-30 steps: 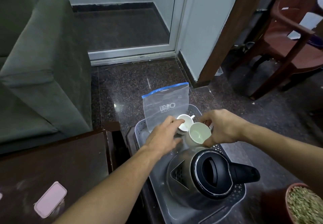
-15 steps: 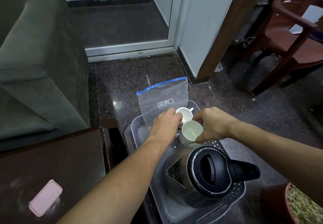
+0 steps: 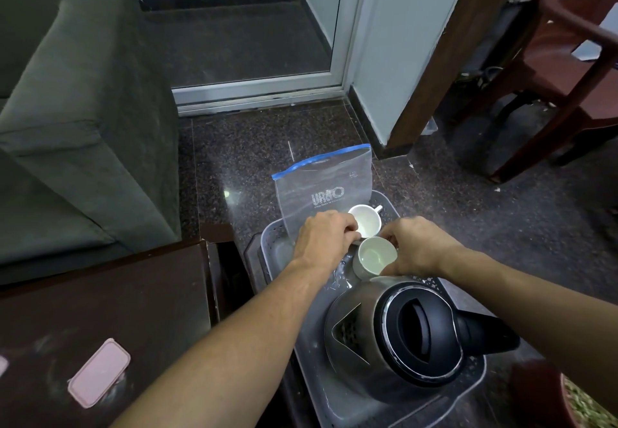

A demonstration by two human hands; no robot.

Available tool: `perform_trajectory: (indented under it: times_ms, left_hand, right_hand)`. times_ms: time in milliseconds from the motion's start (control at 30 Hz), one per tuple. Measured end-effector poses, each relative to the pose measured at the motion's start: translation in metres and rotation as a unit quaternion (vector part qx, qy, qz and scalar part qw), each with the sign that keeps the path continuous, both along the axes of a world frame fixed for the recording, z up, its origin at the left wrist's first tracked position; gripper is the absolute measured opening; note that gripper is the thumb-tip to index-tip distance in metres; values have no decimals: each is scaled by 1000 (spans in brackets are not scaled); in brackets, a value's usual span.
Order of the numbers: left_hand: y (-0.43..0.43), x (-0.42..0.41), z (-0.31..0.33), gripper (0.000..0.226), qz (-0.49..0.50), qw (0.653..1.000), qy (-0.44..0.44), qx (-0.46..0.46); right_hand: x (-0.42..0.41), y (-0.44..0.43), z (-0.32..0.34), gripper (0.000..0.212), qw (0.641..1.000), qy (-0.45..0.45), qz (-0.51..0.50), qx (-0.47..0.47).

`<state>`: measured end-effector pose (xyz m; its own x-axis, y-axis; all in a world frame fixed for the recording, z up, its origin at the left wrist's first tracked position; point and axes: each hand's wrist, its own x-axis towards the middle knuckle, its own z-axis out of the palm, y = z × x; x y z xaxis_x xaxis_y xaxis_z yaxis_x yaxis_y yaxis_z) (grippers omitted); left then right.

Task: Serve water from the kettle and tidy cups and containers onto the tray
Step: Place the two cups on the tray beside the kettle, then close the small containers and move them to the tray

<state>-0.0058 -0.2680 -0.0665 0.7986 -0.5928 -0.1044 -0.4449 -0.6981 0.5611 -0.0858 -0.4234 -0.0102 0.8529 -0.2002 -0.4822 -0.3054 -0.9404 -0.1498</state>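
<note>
While both hands are working at the far half of the tray, the right hand (image 3: 418,247) is wrapping its curled fingers and thumb around the near cup (image 3: 373,258), clamped on its right side. The left hand (image 3: 322,237) is curling its fingers against the rim of the far cup (image 3: 366,220), pinching it as far as can be seen. The two cups are sitting almost touching, upright, on the grey perforated tray (image 3: 271,247), between a clear zip bag (image 3: 327,190) with a blue seal, which is standing at the tray's far end, and the steel kettle (image 3: 411,337) with its black lid, which is filling the near end.

To do this step well, the hands should probably be keeping both cups level and settling them side by side without nudging the bag. A few drops of water are glinting on the tray beside the left wrist, so the cups may be inclined to slide; a firm, flat placement is advisable.

Both cups are small, white and glossy. The far one is showing a little handle pointing away to the right. Their insides are looking pale; whether they are holding water cannot be told.

Beyond the tray, a dark table (image 3: 100,310) with a pink case (image 3: 98,372) is lying to the left, a grey-green sofa (image 3: 83,110) behind it, and a red-brown chair (image 3: 568,59) to the far right.
</note>
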Motion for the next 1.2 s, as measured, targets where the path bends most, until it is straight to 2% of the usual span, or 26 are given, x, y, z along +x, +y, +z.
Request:
perform_trajectory:
  times_ms: [200, 300, 400, 533, 733, 867, 1200]
  left_hand:
    - [12, -3, 13, 36, -21, 1000, 15, -12]
    - [30, -5, 23, 33, -10, 999, 14, -42]
    - [61, -6, 30, 27, 16, 998, -10, -64]
    - [127, 0, 38, 24, 87, 989, -35, -111]
    - [268, 5, 59, 25, 176, 973, -84, -126]
    - [370, 2, 70, 24, 230, 963, -88, -106]
    - [588, -23, 65, 25, 330, 940, -67, -55]
  right_hand:
    - [8, 3, 10, 53, 995, 49, 62, -68]
    - [18, 8, 21, 39, 984, 84, 86, -133]
    - [33, 23, 34, 34, 984, 22, 54, -169]
    - [58, 95, 56, 17, 990, -74, 3, -116]
    - [75, 276, 70, 7, 979, -200, 34, 26]
    - [76, 386, 65, 9, 970, -210, 63, 106]
    - [71, 612, 38, 10, 957, -194, 95, 196]
